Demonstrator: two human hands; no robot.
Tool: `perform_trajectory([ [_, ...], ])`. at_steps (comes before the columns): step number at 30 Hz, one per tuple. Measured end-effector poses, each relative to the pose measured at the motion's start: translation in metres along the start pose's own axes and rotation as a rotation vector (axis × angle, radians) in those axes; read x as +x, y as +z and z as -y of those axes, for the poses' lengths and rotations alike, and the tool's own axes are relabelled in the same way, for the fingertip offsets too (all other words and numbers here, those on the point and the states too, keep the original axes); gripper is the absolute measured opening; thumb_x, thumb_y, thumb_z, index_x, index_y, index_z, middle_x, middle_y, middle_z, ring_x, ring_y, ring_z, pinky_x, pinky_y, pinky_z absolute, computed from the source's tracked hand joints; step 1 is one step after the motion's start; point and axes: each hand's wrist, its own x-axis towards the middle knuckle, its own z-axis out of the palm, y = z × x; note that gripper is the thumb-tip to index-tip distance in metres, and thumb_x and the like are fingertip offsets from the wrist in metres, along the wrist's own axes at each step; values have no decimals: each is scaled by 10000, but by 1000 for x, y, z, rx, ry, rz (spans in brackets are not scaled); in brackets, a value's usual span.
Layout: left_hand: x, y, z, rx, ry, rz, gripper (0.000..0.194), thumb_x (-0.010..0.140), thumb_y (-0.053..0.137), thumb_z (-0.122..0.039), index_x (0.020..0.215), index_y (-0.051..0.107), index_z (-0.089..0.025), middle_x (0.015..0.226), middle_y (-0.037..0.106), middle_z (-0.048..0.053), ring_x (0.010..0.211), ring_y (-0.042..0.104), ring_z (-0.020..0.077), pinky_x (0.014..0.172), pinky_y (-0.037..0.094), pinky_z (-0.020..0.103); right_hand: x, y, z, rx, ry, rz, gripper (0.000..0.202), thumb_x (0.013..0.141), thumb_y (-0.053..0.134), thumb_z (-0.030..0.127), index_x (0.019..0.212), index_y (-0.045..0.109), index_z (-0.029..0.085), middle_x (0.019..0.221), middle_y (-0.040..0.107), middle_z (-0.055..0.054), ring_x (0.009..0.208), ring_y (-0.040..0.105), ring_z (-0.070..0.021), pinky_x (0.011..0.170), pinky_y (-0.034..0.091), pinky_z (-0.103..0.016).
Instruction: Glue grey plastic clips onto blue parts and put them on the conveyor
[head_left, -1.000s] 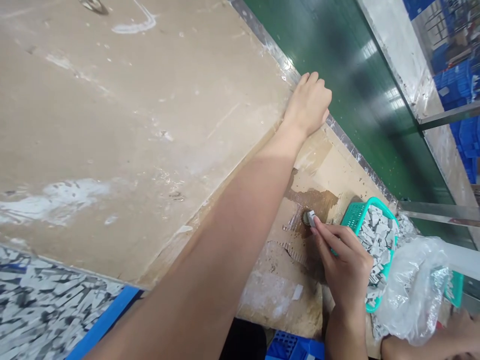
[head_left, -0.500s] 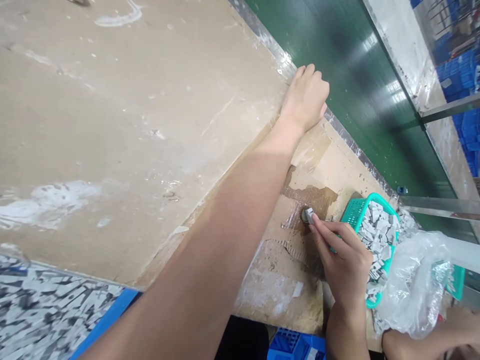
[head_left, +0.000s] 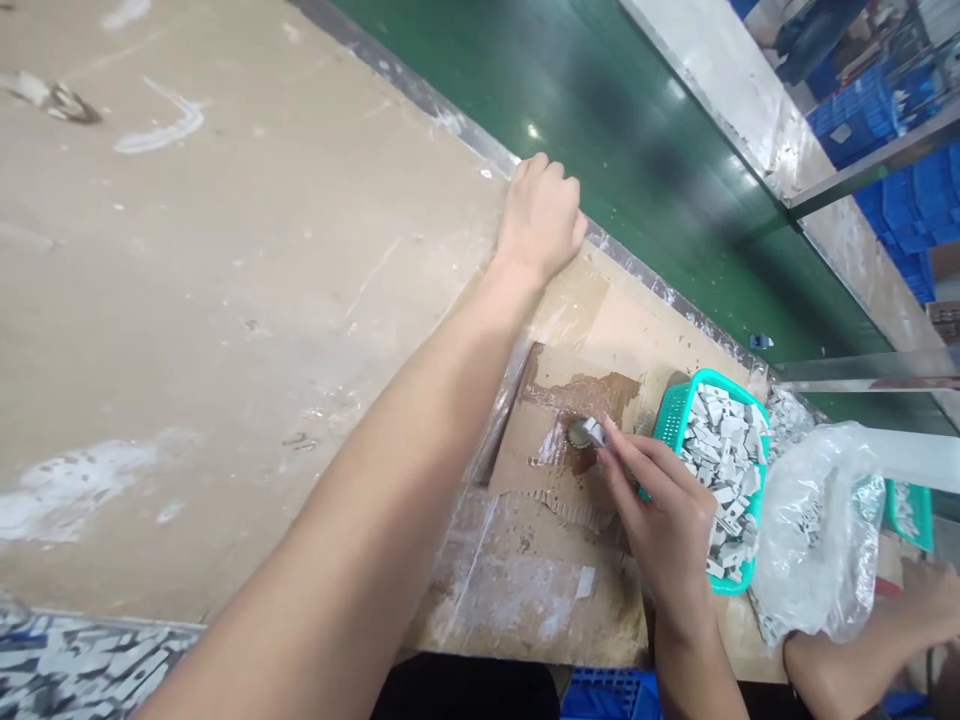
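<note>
My left hand (head_left: pixel 541 215) is closed, its fingers curled down at the board's far edge beside the green belt. What those fingers hold, if anything, is hidden. My right hand (head_left: pixel 664 515) pinches a small grey-white piece (head_left: pixel 595 431) between thumb and fingertips. The piece touches or sits just over a small round cap-like thing (head_left: pixel 578 434), which lies on a wet, brown-stained cardboard sheet (head_left: pixel 517 450). Right of that hand stands a turquoise basket (head_left: pixel 673 420) heaped with similar grey-white pieces (head_left: pixel 724 440).
A clear plastic bag (head_left: pixel 817 530) lies beside the basket, near another person's arm (head_left: pixel 862 610). Behind the board runs a green conveyor belt (head_left: pixel 637 170) with a small dark object (head_left: pixel 760 341) on it. Many grey-white pieces (head_left: pixel 82 665) fill the lower left corner.
The view has shifted, so the hands and basket appear further left. My right hand still pinches the piece at the round cap. The dark object has moved slightly up along the belt.
</note>
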Motion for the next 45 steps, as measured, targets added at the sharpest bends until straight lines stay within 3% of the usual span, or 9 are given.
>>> perform_trajectory([
  [8, -3, -4, -8, 181, 240, 4, 409, 834, 418, -240, 1192, 606, -177, 1334, 561, 109, 1334, 381, 341, 1154, 224, 553, 0, 8, -7, 118, -63, -67, 324, 979, 491, 189, 1261, 643, 230, 964, 718, -65, 864, 675, -162, 780, 587, -288],
  [13, 6, 5, -25, 257, 410, 106, 398, 818, 425, -216, 1153, 640, -199, 1217, 617, 132, 1267, 479, 363, 1068, 334, 563, 1, 11, -10, 64, -94, -37, 278, 989, 463, 175, 1173, 672, 172, 941, 711, -63, 857, 654, -159, 792, 563, -265],
  [17, 24, 40, -78, 250, 318, 186, 378, 815, 473, -241, 1116, 669, -124, 1109, 666, 159, 1107, 590, 334, 986, 446, 476, 2, 13, -11, 18, -94, -24, 247, 981, 471, 152, 1111, 680, 150, 879, 694, -53, 808, 632, -159, 736, 548, -258],
  [23, 35, 117, -178, -14, 104, 540, 300, 789, 639, -459, 875, 725, -185, 851, 733, 81, 828, 666, 250, 762, 508, 312, 3, 20, -12, -79, -106, -51, 223, 933, 521, 109, 1090, 673, 152, 860, 676, -47, 784, 620, -169, 622, 530, -256],
  [29, 26, 151, -201, -182, 91, 521, 361, 644, 782, -487, 806, 702, -174, 865, 706, 120, 900, 641, 290, 795, 488, 354, 1, 23, -16, -67, -109, -25, 255, 923, 514, 95, 1137, 652, 115, 839, 635, -66, 810, 597, -192, 625, 531, -278],
  [33, 28, 134, -186, -291, 10, 505, 337, 614, 831, -376, 830, 678, -168, 873, 711, 96, 844, 653, 247, 760, 505, 325, 2, 17, -16, -9, -83, 26, 308, 945, 484, 97, 1215, 628, 119, 869, 649, -72, 857, 610, -203, 704, 552, -297],
  [36, 30, 103, -165, -672, -200, 483, 347, 617, 834, -241, 891, 645, -142, 868, 710, 91, 831, 670, 208, 800, 524, 319, 3, 13, -14, 29, -56, 37, 300, 972, 451, 114, 1194, 650, 136, 893, 671, -73, 865, 625, -193, 750, 551, -287],
  [40, 16, 36, -125, -1198, -410, 340, 365, 636, 748, -32, 966, 615, -112, 827, 709, 69, 867, 696, 186, 942, 517, 389, 2, 14, -15, 134, -15, 6, 270, 957, 498, 121, 1151, 685, 136, 928, 700, -83, 870, 661, -192, 791, 552, -288],
  [45, -41, -49, -76, -1500, -659, 210, 176, 757, 621, 20, 862, 611, -120, 924, 731, 80, 988, 695, 183, 1063, 477, 448, 0, 19, -19, 276, -22, -99, 286, 938, 518, 137, 1163, 695, 136, 969, 729, -93, 870, 692, -201, 798, 563, -303],
])
